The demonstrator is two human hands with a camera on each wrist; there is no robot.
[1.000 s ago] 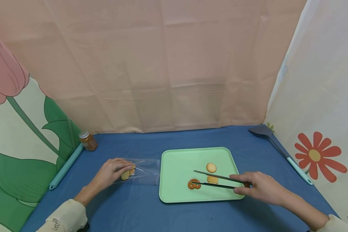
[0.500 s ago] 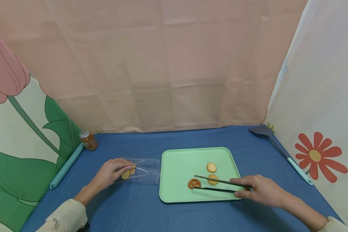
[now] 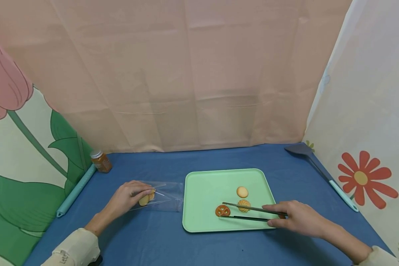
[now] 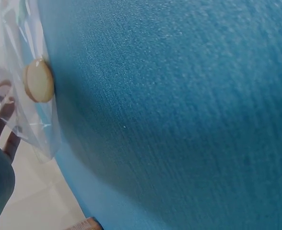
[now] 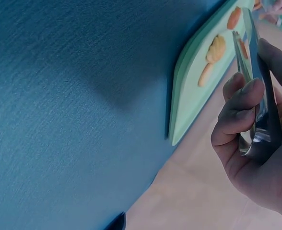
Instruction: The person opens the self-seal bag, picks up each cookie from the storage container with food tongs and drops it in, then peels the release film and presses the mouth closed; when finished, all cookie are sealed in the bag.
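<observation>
My left hand (image 3: 128,197) pinches a clear plastic bag (image 3: 171,195) at the left of the tray. Pale round cookies (image 4: 39,81) lie inside the bag, partly behind the fingers. Metal tongs (image 5: 263,110) are gripped in my right hand (image 3: 297,218), their arms spread apart. The tips point left over the light green tray (image 3: 203,184), one on each side of a brown pretzel (image 3: 222,211); whether they touch it I cannot tell. A swirled cookie (image 3: 244,203) lies partly under the upper arm. Behind it is a plain round cookie (image 3: 242,192).
A jar with a silver lid (image 3: 101,162) stands at the back left, near a rolled turquoise sheet (image 3: 76,190). Along the right edge of the blue cloth (image 3: 146,240) lies a spatula (image 3: 322,175). Fabric walls enclose the back and sides.
The tongs have shifted slightly toward the front of the tray, so their arms now lie on either side of the pretzel. The left hand and bag stay in place.
</observation>
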